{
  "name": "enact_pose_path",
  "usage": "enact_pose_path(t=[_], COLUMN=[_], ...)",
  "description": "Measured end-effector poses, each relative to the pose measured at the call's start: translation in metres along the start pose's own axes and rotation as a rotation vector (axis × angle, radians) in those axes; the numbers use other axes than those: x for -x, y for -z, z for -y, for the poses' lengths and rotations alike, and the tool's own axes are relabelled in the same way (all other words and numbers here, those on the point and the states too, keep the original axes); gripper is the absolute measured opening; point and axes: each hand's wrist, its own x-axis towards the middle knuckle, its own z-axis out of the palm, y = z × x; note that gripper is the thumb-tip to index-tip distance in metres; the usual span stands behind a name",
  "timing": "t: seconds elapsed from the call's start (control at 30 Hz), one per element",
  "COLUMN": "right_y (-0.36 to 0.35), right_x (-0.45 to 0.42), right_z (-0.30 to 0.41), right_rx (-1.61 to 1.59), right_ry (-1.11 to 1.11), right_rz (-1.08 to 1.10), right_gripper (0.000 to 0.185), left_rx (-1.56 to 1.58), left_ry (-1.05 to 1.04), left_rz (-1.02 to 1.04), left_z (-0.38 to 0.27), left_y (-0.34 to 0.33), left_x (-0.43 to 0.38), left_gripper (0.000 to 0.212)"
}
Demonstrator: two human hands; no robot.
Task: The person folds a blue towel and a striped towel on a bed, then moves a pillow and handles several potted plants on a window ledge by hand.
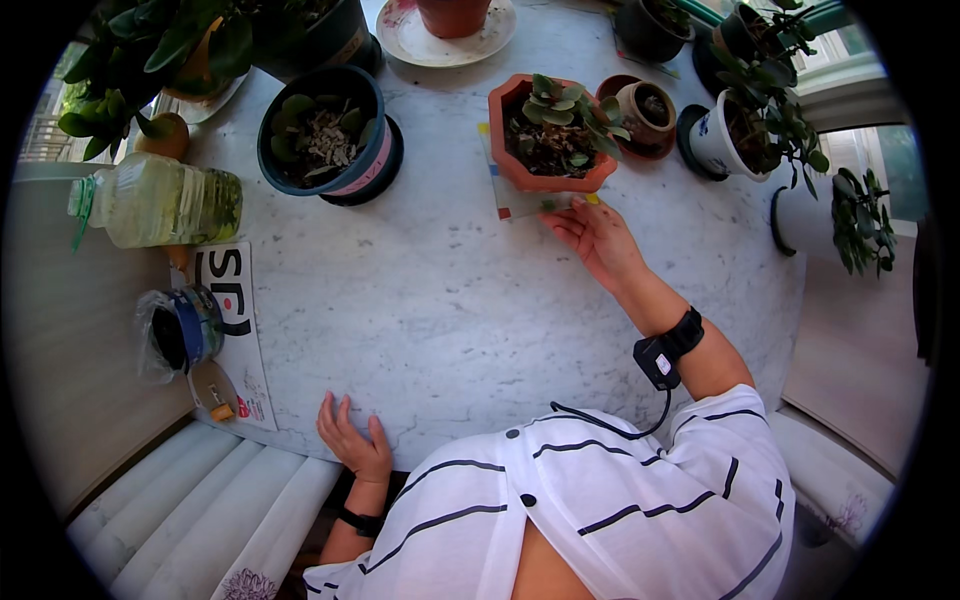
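My right hand (596, 244) is at the near edge of a thin glass-like plate (517, 204) with coloured corner patches. Its fingertips pinch that edge, though the exact grip is partly hidden. On the plate stands an octagonal terracotta-coloured planter (551, 180), holding soil and a leafy succulent (559, 101). My left hand (354, 442) rests at the table's near edge, fingers apart, with nothing in it. Both wrists carry black straps; the right one has a small black box (656, 364) with a cable.
Beneath everything is a marble-patterned tabletop (420, 315). A blue-green pot (322, 184), a plastic water jug (172, 202), a printed sheet (251, 375) and a bagged container (199, 326) occupy the left. Along the right stand a small clay pot (626, 105), a white pot (712, 139) and other plants.
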Motion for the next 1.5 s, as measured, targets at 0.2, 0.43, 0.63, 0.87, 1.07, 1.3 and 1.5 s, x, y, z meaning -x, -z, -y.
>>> enact_pose_path(t=[0.2, 0.43, 0.63, 0.87, 1.07, 1.3, 1.5], right_y=[0.002, -0.006, -0.020, -0.043, -0.041, -0.040, -0.036], right_x=[-0.011, -0.038, -0.081, -0.140, -0.174, -0.185, -0.186], right_z=[0.006, 0.022, 0.061, 0.078, 0.080, 0.082, 0.086], right_rx=[0.000, -0.088, -0.124, -0.261, -0.343, -0.348, -0.254], right_ry=[0.007, 0.128, 0.275, 0.379, 0.404, 0.375, 0.365], right_rz=[-0.027, -0.077, -0.112, -0.174, -0.328, -0.370, -0.383], right_gripper=[0.022, 0.019, 0.019, 0.020, 0.017, 0.019, 0.023], left_rx=[0.011, -0.022, -0.019, -0.030, -0.016, -0.026, -0.029], left_ry=[0.025, 0.018, 0.004, -0.018, -0.025, -0.014, -0.005], left_rz=[0.010, 0.052, 0.052, 0.003, -0.006, 0.006, 0.019], left_z=[0.000, -0.001, -0.003, -0.004, -0.004, -0.002, -0.003], left_y=[0.000, 0.004, 0.004, 0.003, 0.002, 0.002, 0.001], left_x=[-0.001, 0.002, 0.000, 0.002, 0.001, 0.005, 0.005], left_gripper=[0.044, 0.045, 0.045, 0.044, 0.044, 0.045, 0.045])
